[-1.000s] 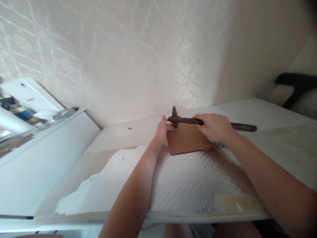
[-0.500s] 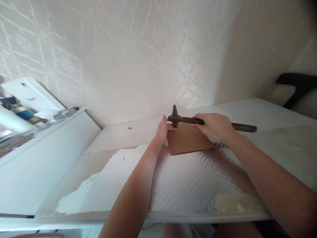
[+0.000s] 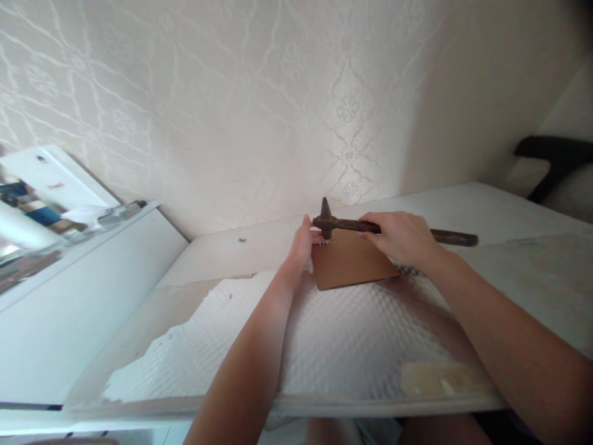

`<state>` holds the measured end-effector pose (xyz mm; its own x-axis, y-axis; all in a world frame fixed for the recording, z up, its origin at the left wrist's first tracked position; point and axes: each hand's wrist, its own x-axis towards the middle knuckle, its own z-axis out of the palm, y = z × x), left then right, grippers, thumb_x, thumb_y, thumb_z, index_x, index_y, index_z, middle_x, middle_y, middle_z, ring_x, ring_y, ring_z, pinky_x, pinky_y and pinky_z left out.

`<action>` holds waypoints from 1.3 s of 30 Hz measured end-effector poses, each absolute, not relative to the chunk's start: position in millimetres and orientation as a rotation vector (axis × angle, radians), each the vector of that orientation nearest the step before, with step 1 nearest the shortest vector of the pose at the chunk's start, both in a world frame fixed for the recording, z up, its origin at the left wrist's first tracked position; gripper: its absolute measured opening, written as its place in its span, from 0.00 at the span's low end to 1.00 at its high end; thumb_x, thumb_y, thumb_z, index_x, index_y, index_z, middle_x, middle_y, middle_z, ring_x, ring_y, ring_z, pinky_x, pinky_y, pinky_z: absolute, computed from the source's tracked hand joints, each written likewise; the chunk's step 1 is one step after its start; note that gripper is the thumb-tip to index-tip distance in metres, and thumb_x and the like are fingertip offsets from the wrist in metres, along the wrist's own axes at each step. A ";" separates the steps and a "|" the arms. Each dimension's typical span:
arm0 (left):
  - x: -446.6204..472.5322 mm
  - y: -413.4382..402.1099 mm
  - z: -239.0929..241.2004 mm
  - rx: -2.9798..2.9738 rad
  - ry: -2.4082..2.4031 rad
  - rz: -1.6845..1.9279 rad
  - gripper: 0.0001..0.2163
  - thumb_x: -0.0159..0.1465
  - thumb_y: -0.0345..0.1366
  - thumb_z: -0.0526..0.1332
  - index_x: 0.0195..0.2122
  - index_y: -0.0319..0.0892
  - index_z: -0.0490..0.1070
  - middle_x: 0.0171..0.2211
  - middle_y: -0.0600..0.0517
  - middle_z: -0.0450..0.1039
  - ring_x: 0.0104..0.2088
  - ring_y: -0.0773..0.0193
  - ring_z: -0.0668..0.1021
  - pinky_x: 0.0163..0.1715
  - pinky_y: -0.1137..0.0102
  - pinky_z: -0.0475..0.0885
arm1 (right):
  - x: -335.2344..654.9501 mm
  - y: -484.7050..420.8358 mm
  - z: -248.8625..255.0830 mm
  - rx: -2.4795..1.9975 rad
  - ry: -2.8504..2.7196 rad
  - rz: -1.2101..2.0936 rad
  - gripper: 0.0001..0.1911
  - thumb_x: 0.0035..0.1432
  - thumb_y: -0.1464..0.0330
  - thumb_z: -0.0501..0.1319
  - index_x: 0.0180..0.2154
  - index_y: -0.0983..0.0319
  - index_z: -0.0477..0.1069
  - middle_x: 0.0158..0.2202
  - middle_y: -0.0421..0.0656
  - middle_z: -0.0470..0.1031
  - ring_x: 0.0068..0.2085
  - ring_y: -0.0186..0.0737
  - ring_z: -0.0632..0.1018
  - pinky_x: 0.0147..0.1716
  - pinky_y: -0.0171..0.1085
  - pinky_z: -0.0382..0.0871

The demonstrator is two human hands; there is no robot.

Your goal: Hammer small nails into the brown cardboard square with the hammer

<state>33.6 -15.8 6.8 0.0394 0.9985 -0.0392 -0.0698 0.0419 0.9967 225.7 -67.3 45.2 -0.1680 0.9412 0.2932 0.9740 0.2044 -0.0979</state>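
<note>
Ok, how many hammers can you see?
1: the hammer, held in the right hand, its head by the left hand, near the far-left corner of the brown board. The blurred clutter at left could hide another.

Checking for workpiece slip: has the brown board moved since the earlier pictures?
No: against the patterned wall, the brown board shows no visible shift in any direction.

Dark-brown hammer (image 3: 351, 225), brown board (image 3: 353, 264), pale floral wallpaper (image 3: 259, 105), white dimple-patterned sheet (image 3: 347, 337)

Patterned wall (image 3: 222, 117), white cabinet (image 3: 92, 309)
</note>
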 end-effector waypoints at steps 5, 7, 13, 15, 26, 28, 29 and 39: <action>33.8 -16.8 7.9 1.129 1.149 1.187 0.24 0.65 0.54 0.48 0.37 0.36 0.72 0.29 0.43 0.78 0.34 0.57 0.80 0.43 0.65 0.70 | 225.8 -66.3 44.8 -1.816 -2.204 -0.123 0.18 0.59 0.59 0.52 0.49 0.54 0.72 0.39 0.46 0.78 0.38 0.49 0.77 0.30 0.39 0.60; 33.8 -16.8 7.8 1.141 1.147 1.184 0.24 0.65 0.53 0.47 0.37 0.36 0.72 0.29 0.43 0.78 0.33 0.57 0.80 0.43 0.65 0.71 | 225.9 -66.3 44.8 -1.817 -2.202 -0.129 0.18 0.59 0.60 0.52 0.49 0.54 0.72 0.40 0.46 0.78 0.39 0.49 0.77 0.29 0.39 0.60; 33.8 -16.2 6.8 1.165 1.147 1.182 0.24 0.66 0.52 0.46 0.37 0.37 0.72 0.29 0.43 0.78 0.34 0.57 0.80 0.43 0.65 0.70 | 225.9 -67.3 44.6 -1.797 -2.212 -0.149 0.18 0.60 0.60 0.52 0.48 0.53 0.73 0.39 0.46 0.79 0.39 0.49 0.77 0.28 0.38 0.59; 34.1 -16.8 7.2 1.153 1.154 1.180 0.24 0.66 0.53 0.46 0.37 0.37 0.72 0.29 0.43 0.78 0.35 0.57 0.80 0.43 0.65 0.70 | 225.8 -67.3 44.7 -1.795 -2.206 -0.142 0.18 0.60 0.60 0.52 0.48 0.54 0.73 0.39 0.46 0.79 0.38 0.49 0.77 0.29 0.38 0.59; 34.0 -16.3 7.8 1.146 1.163 1.176 0.24 0.66 0.53 0.46 0.37 0.37 0.71 0.29 0.44 0.77 0.34 0.57 0.80 0.43 0.65 0.70 | 226.2 -66.4 44.7 -1.833 -2.182 -0.149 0.18 0.60 0.59 0.52 0.49 0.52 0.72 0.40 0.45 0.79 0.39 0.48 0.77 0.29 0.38 0.60; 34.2 -15.6 7.3 1.153 1.166 1.176 0.24 0.66 0.53 0.46 0.37 0.37 0.71 0.29 0.44 0.77 0.34 0.57 0.80 0.43 0.66 0.70 | 226.2 -66.3 44.1 -1.828 -2.180 -0.143 0.19 0.60 0.59 0.52 0.49 0.52 0.72 0.39 0.45 0.79 0.39 0.49 0.77 0.29 0.38 0.60; 34.3 -15.4 7.2 1.157 1.169 1.177 0.24 0.66 0.53 0.46 0.37 0.37 0.71 0.29 0.44 0.77 0.34 0.57 0.80 0.43 0.65 0.70 | 226.3 -66.3 43.8 -1.826 -2.186 -0.134 0.18 0.60 0.59 0.52 0.49 0.52 0.72 0.39 0.46 0.79 0.39 0.49 0.77 0.29 0.38 0.60; 34.4 -21.7 11.9 1.205 1.178 1.170 0.24 0.67 0.51 0.43 0.37 0.38 0.71 0.29 0.44 0.77 0.31 0.58 0.79 0.44 0.63 0.70 | 231.6 -57.5 35.8 -1.850 -2.074 -0.018 0.20 0.59 0.56 0.53 0.49 0.53 0.72 0.41 0.46 0.78 0.40 0.49 0.77 0.32 0.39 0.63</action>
<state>34.4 -21.7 11.9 0.0426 0.9989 -0.0192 -0.0123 0.0197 0.9997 231.6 -57.5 35.8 -0.0780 0.9589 0.2727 0.9635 0.1427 -0.2265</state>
